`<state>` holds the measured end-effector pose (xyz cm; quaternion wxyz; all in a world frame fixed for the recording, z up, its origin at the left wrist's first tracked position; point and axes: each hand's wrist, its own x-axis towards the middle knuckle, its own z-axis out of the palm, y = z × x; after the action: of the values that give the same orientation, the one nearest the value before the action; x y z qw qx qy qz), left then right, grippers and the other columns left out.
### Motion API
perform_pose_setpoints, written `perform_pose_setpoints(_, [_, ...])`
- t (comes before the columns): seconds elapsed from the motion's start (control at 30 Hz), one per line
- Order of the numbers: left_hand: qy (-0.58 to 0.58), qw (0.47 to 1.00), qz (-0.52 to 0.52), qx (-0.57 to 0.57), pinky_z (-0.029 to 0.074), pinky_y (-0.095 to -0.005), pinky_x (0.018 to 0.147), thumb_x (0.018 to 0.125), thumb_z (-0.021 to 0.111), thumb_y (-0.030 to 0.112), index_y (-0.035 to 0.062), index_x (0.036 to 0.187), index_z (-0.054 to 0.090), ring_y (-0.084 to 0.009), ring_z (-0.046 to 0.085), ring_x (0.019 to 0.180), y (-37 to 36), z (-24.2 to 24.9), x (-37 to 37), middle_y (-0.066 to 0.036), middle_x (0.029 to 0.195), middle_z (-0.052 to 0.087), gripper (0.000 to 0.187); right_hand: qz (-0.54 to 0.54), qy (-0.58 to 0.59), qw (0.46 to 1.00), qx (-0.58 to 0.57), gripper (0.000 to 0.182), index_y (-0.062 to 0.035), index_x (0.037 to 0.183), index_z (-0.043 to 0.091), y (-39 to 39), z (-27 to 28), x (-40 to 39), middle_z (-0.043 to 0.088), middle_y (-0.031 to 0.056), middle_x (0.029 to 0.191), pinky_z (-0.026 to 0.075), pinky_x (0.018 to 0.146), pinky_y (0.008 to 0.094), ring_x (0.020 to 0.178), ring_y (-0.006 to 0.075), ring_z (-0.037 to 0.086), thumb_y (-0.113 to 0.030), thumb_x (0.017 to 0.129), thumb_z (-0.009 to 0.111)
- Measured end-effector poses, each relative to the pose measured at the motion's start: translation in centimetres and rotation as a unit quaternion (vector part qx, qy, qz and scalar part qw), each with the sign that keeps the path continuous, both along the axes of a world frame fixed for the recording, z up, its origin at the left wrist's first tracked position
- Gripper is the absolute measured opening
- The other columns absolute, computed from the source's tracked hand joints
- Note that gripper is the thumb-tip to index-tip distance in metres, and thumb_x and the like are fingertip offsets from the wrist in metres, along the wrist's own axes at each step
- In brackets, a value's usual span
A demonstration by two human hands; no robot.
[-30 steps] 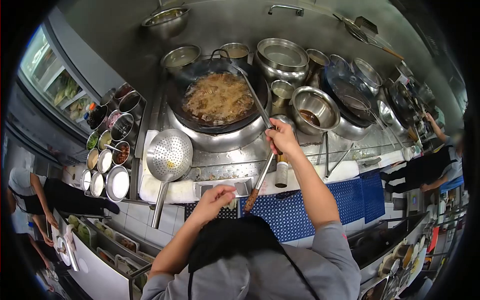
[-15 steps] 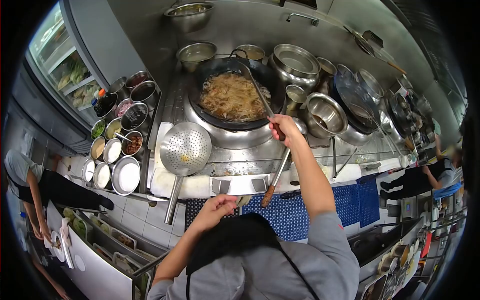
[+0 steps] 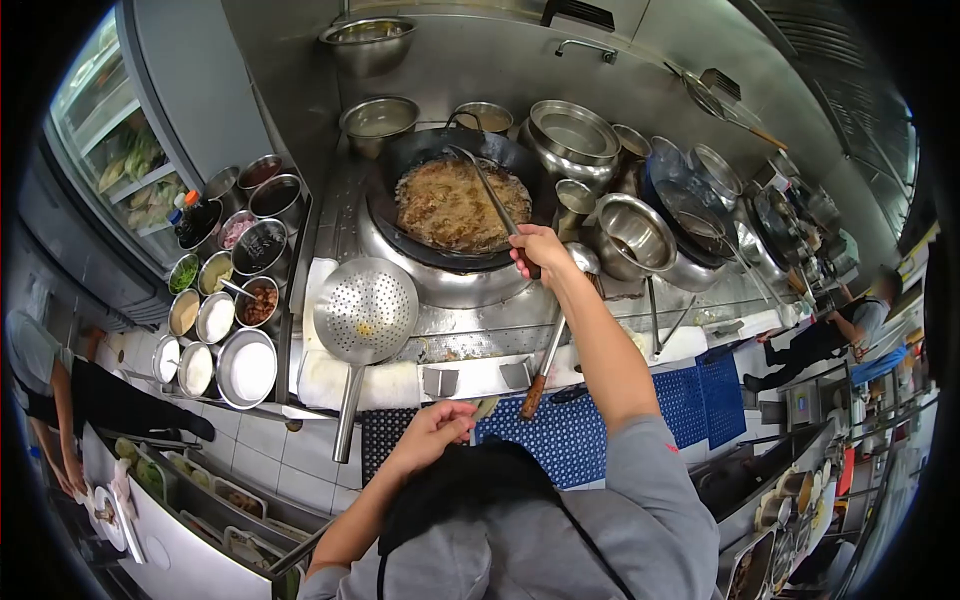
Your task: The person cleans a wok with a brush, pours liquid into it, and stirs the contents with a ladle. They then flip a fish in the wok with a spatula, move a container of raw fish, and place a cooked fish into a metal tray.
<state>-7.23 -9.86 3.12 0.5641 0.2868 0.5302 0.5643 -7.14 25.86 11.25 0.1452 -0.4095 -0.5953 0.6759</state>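
My right hand [image 3: 538, 250] is wrapped round the wooden grip of a long metal utensil [image 3: 488, 190], whose far end reaches into the black wok [image 3: 395, 225]. Brown food [image 3: 455, 205] bubbles in oil inside the wok. Close to my body, my left hand [image 3: 440, 430] has its fingers closed by a small pale object [image 3: 485, 408] that I cannot make out. A perforated strainer [image 3: 365, 310] lies on the counter left of the wok. Between my arms, a ladle's wooden handle [image 3: 535, 396] sticks out over the counter edge.
Metal containers of ingredients [image 3: 247, 369] stand at the left. Steel bowls [image 3: 635, 236] and a second wok [image 3: 690, 195] sit to the right. A person [image 3: 845, 320] stands at far right, another [image 3: 60, 375] at far left. Blue mats [image 3: 560, 430] lie on the floor.
The camera view has shifted slightly. The utensil in my right hand has moved a little within the wok, its far end now nearer the back left. My left hand keeps nearly the same pose.
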Motion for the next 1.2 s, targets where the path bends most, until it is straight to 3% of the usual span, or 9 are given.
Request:
perform_pose_setpoints(0.03, [-0.004, 1.0, 0.006, 0.004, 0.052, -0.0284, 0.083, 0.098, 0.057, 0.014, 0.0015, 0.123, 0.058, -0.0138, 0.063, 0.09, -0.3, -0.2, 0.1, -0.008, 0.103, 0.066, 0.028, 0.02, -0.009, 1.0, -0.015, 0.032, -0.0022, 0.121, 0.052, 0.6, 0.4, 0.2, 0.055, 0.0051, 0.065, 0.037, 0.036, 0.0282, 0.043, 0.0123, 0.046, -0.006, 0.091, 0.059])
perform_pose_setpoints(0.13, [-0.015, 1.0, 0.027, 0.007, 0.051, -0.0274, 0.081, 0.097, 0.058, 0.016, 0.0012, 0.123, 0.058, -0.0127, 0.062, 0.088, -1.1, -0.1, -0.2, -0.008, 0.102, 0.066, 0.029, 0.016, -0.031, 0.998, 0.047, 0.037, -0.0012, 0.126, 0.05, 1.1, 2.0, 1.9, 0.055, 0.0057, 0.066, 0.037, 0.035, 0.0287, 0.043, 0.0122, 0.046, -0.006, 0.09, 0.059])
perform_pose_setpoints(0.47, [-0.022, 0.999, 0.03, 0.001, 0.051, -0.0269, 0.079, 0.096, 0.059, 0.014, 0.0017, 0.122, 0.058, -0.0122, 0.062, 0.086, -1.5, -1.2, -0.6, -0.008, 0.1, 0.066, 0.029, 0.012, -0.071, 0.997, 0.038, 0.017, -0.0018, 0.107, 0.05, 2.6, 8.0, 9.2, 0.061, 0.0099, 0.067, 0.041, 0.038, 0.0274, 0.046, 0.0137, 0.051, -0.012, 0.094, 0.056])
perform_pose_setpoints(0.6, [-0.019, 1.0, 0.003, 0.014, 0.051, -0.0268, 0.079, 0.096, 0.059, 0.014, 0.0018, 0.122, 0.058, -0.0119, 0.062, 0.086, 0.2, -0.6, 0.1, -0.008, 0.1, 0.066, 0.029, -0.002, -0.086, 0.993, 0.075, 0.021, -0.0014, 0.112, 0.053, 5.3, 8.7, 9.9, 0.065, 0.011, 0.074, 0.041, 0.036, 0.0238, 0.047, 0.0122, 0.054, -0.01, 0.094, 0.056])
perform_pose_setpoints(0.73, [-0.019, 1.0, 0.001, 0.016, 0.051, -0.0265, 0.079, 0.096, 0.059, 0.015, 0.0012, 0.122, 0.058, -0.0117, 0.062, 0.087, 0.9, 0.1, 0.9, -0.008, 0.101, 0.066, 0.029, 0.093, -0.229, 0.96, 0.131, 0.04, -0.0036, 0.129, 0.045, 9.0, 9.9, 9.5, 0.062, 0.0098, 0.072, 0.043, 0.041, 0.0279, 0.05, 0.0146, 0.055, -0.008, 0.092, 0.06])
perform_pose_setpoints(0.83, [-0.02, 1.0, 0.021, 0.006, 0.051, -0.0267, 0.08, 0.096, 0.06, 0.014, 0.0003, 0.122, 0.058, -0.0119, 0.062, 0.089, 0.5, 0.2, 1.5, -0.007, 0.102, 0.066, 0.029, 0.123, -0.324, 0.902, 0.257, 0.019, 0.0005, 0.105, 0.061, 10.8, 11.1, 9.2, 0.061, 0.0116, 0.066, 0.045, 0.04, 0.0335, 0.047, 0.0181, 0.056, -0.009, 0.09, 0.055])
perform_pose_setpoints(0.9, [-0.021, 0.999, 0.046, 0.009, 0.052, -0.0271, 0.081, 0.096, 0.061, 0.014, -0.0003, 0.121, 0.058, -0.0122, 0.063, 0.09, -0.1, 0.2, 1.7, -0.008, 0.102, 0.066, 0.029, 0.134, -0.393, 0.856, 0.308, 0.023, -0.0011, 0.096, 0.067, 13.2, 11.6, 8.7, 0.061, 0.01, 0.061, 0.044, 0.04, 0.0322, 0.048, 0.0176, 0.057, -0.018, 0.094, 0.053])
perform_pose_setpoints(1.07, [0.006, 0.994, 0.113, 0.007, 0.054, -0.0291, 0.081, 0.095, 0.06, 0.009, 0.0, 0.12, 0.059, -0.0155, 0.064, 0.09, -1.5, 0.4, 2.7, -0.01, 0.104, 0.066, 0.026, 0.184, -0.388, 0.864, 0.263, 0.019, -0.0053, 0.083, 0.064, 17.4, 14.9, 10.1, 0.057, 0.0043, 0.057, 0.035, 0.036, 0.0274, 0.042, 0.0119, 0.047, -0.021, 0.091, 0.057])
perform_pose_setpoints(1.2, [-0.026, 0.987, 0.158, 0.0, 0.053, -0.03, 0.084, 0.095, 0.06, 0.008, 0.0003, 0.121, 0.059, -0.0158, 0.064, 0.093, -1.8, 0.6, 3.8, -0.01, 0.104, 0.066, 0.027, 0.192, -0.366, 0.892, 0.185, 0.017, -0.0092, 0.079, 0.068, 20.8, 11.4, 10.3, 0.059, 0.0036, 0.055, 0.034, 0.036, 0.0271, 0.039, 0.0101, 0.046, -0.024, 0.088, 0.067])
